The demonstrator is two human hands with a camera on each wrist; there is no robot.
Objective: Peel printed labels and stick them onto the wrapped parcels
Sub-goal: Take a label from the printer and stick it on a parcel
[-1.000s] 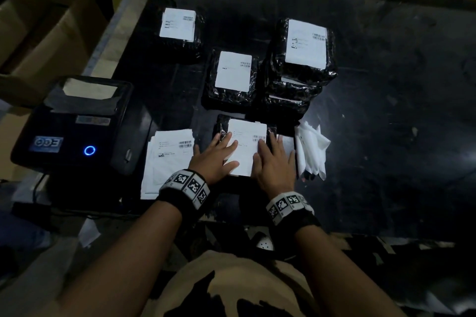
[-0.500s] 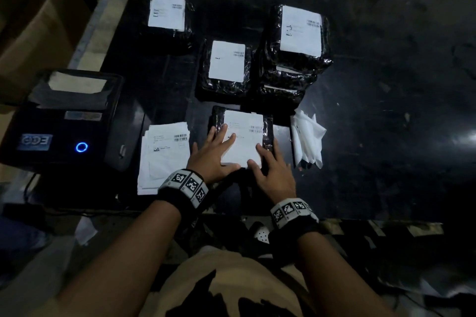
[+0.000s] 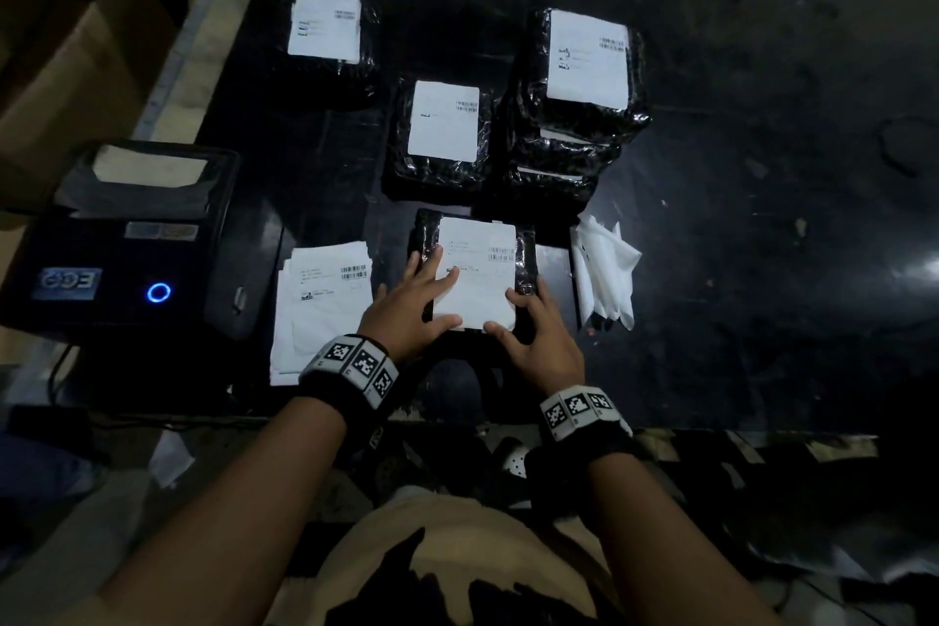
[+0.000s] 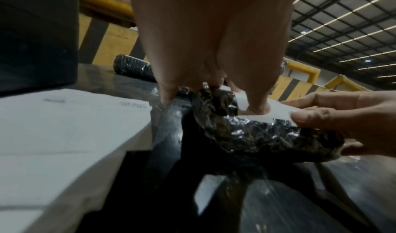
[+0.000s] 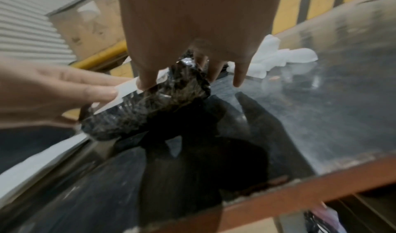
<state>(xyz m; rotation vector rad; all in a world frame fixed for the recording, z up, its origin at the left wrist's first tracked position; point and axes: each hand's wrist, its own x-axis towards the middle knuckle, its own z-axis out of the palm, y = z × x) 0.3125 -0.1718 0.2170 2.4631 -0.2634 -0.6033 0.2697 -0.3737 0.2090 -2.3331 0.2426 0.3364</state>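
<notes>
A black-wrapped parcel (image 3: 528,259) lies at the near middle of the dark table (image 3: 762,269), a white printed label (image 3: 477,259) on its top. My left hand (image 3: 421,290) lies flat on the parcel's left side, straight fingers pressing the label and wrap. My right hand (image 3: 533,325) sits at the near right corner, thumb on the label's near edge, fingers spread down the right side. In the left wrist view my fingertips (image 4: 257,108) press the label (image 4: 278,113) onto the crinkled parcel (image 4: 257,135). The right wrist view shows the same parcel (image 5: 145,113) under both hands.
A label printer (image 3: 117,239) with a blue light stands at the left, a stack of printed labels (image 3: 320,310) beside it. Crumpled backing papers (image 3: 604,269) lie right of the parcel. Labelled parcels (image 3: 444,127) and a stack of them (image 3: 584,61) sit behind.
My right hand has drawn back from flat on the label to its near right corner. The left hand stays pressing the left side.
</notes>
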